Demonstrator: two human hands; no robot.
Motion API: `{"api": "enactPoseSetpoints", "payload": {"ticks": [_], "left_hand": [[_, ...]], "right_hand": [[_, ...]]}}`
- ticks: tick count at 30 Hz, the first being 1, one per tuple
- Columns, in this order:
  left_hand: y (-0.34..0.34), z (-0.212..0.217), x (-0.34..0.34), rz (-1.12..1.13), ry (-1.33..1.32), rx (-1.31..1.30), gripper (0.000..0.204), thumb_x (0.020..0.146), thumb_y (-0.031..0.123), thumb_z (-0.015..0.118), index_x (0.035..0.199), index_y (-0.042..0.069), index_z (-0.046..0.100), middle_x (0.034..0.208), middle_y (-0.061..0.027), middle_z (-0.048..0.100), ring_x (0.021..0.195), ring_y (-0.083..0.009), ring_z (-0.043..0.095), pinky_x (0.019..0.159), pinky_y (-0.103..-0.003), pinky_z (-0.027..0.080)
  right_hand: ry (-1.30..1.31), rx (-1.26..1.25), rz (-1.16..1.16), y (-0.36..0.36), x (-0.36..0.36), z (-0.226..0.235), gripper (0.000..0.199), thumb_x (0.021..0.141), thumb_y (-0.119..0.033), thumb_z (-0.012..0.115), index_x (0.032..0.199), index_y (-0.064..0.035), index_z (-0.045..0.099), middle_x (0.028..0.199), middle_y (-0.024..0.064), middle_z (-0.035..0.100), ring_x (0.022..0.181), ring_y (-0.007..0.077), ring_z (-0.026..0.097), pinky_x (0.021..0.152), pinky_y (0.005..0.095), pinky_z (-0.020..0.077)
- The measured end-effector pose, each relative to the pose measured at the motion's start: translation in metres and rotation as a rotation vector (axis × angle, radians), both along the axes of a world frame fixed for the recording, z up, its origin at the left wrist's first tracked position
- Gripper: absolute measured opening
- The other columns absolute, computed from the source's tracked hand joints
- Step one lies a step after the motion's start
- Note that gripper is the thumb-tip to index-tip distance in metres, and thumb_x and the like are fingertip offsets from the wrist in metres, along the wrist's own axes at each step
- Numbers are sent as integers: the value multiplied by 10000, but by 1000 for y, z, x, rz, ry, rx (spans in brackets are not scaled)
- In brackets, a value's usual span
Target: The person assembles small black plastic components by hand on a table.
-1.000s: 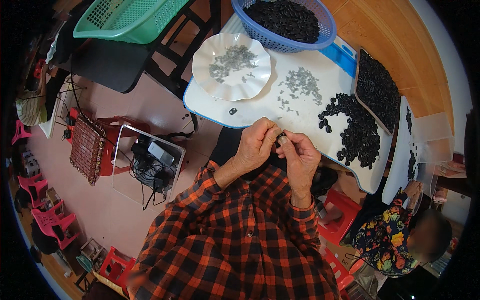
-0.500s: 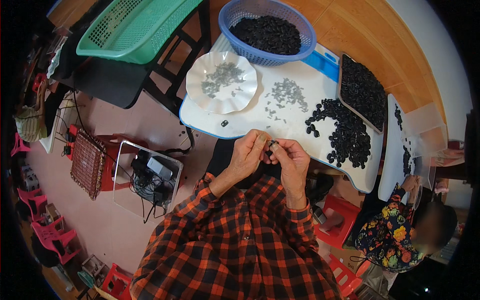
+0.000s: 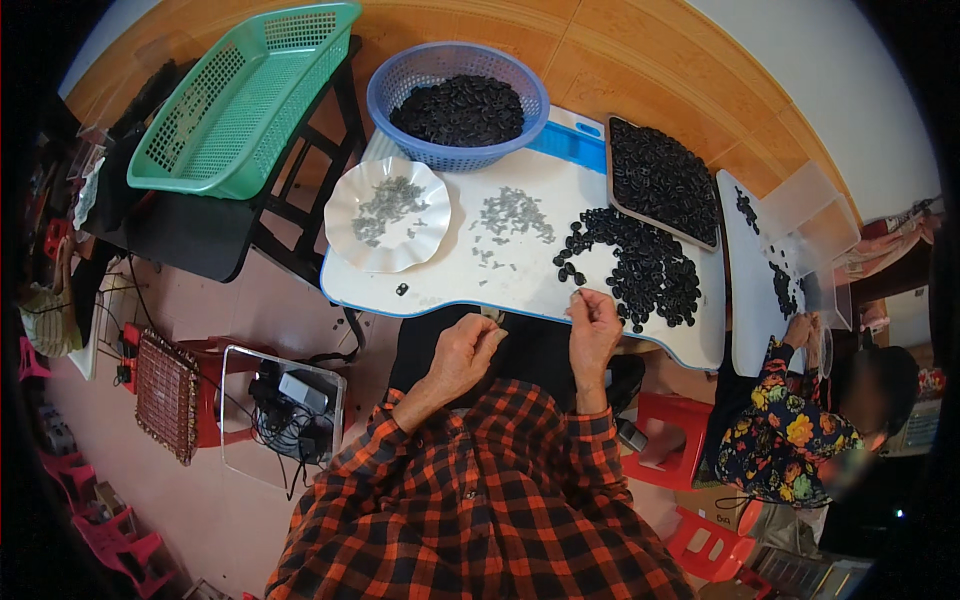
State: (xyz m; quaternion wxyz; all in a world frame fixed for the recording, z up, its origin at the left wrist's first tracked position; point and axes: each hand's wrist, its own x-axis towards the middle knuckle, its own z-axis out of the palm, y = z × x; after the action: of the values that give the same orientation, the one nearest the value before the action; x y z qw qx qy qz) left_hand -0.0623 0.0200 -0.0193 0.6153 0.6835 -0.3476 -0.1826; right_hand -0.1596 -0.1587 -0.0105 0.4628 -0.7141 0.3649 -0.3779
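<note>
While you are sitting at the white blue-edged plastic table (image 3: 450, 290), the scene is running from left to right as follows. Farthest left, a green perforated plastic basket (image 3: 245, 95) is resting on a black frame stand (image 3: 320, 200); below it, a clear plastic bin of cables (image 3: 285, 410) is sitting on the floor. On the table, a white scalloped plate (image 3: 345, 225) is holding small grey metal pieces, and a blue round plastic basket (image 3: 395, 85) behind it is holding black parts. Loose grey metal pieces (image 3: 512, 215) are lying at the table's middle. Your left hand (image 3: 462, 355) is hovering at the near table edge, fingers curled loosely inward; whether it is holding anything cannot be told. Your right hand (image 3: 594, 322) is pinching thumb and forefinger together over the near edge, just beside the heap of small black parts (image 3: 650, 270); what it is pinching is too small to make out. A dark rectangular tray (image 3: 662, 180) of more black parts is lying behind the heap. Farthest right, another person in a floral sleeve (image 3: 775, 430) is working at a second white table (image 3: 745, 290).
</note>
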Motion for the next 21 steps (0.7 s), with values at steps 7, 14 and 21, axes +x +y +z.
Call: {"api": "enactPoseSetpoints", "payload": {"ticks": [7,14,21], "left_hand": [[-6,-5,-4,-49,-30,54,144,843,108,641,840,1,545,719,-133,550,576,-256,551,505,-348,428],[-4,-7,-4,-52,-21,100,148,837,110,645,834,3,543,712,-137,545,583,-270,551,512,-355,426],[-4,-6,-3,-55,-8,110,152,839,110,645,827,4,537,707,-139,546,583,-282,556,516,-367,428]], "right_hand": [[180,-292,-94,-37,9,-5,107,834,-53,616,892,29,581,775,102,598,680,204,592,625,313,473],[156,-308,79,-22,36,-15,84,826,-40,629,883,18,606,753,65,612,640,114,560,589,243,458],[109,-126,117,-16,40,-4,93,825,-61,634,872,14,603,774,95,625,653,159,580,587,283,463]]}}
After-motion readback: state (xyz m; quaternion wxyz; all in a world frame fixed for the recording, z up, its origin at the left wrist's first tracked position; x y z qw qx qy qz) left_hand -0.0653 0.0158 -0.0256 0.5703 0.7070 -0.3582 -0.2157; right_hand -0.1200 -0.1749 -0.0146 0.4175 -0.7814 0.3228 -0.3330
